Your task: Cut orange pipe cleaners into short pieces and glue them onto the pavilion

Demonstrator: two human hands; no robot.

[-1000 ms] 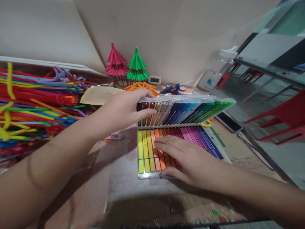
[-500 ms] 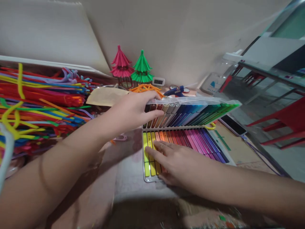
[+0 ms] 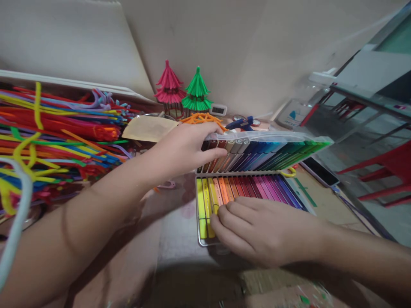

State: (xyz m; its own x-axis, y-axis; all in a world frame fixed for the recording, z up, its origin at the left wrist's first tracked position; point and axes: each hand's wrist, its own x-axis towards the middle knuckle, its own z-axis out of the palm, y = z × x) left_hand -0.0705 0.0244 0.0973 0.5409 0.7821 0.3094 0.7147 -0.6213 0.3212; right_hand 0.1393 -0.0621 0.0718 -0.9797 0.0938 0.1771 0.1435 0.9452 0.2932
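Observation:
A clear folding case (image 3: 266,136) of coloured marker pens stands open, its back half tilted up with brown, grey, blue and green pens. My left hand (image 3: 188,143) grips the top left corner of that raised half, thumb in front of the pens. In the front half, yellow through purple pens lie in a row. My right hand (image 3: 253,229) is over the left part of this row, fingers curled together around the lower end of a yellow marker pen (image 3: 212,192). Its fingertips and thumb are partly hidden.
Pipe cleaners (image 3: 64,132) are heaped on the left. Behind the case stand a pink tree (image 3: 168,90), a green tree (image 3: 197,92) and a blue glue gun (image 3: 240,123). A phone (image 3: 319,171) lies right, near the table edge; a red chair (image 3: 388,169) is beyond.
My right hand's fingers have gone from stretched over the yellow and orange pens to curled in at their lower ends. My left hand keeps its hold on the case. The view has shifted slightly.

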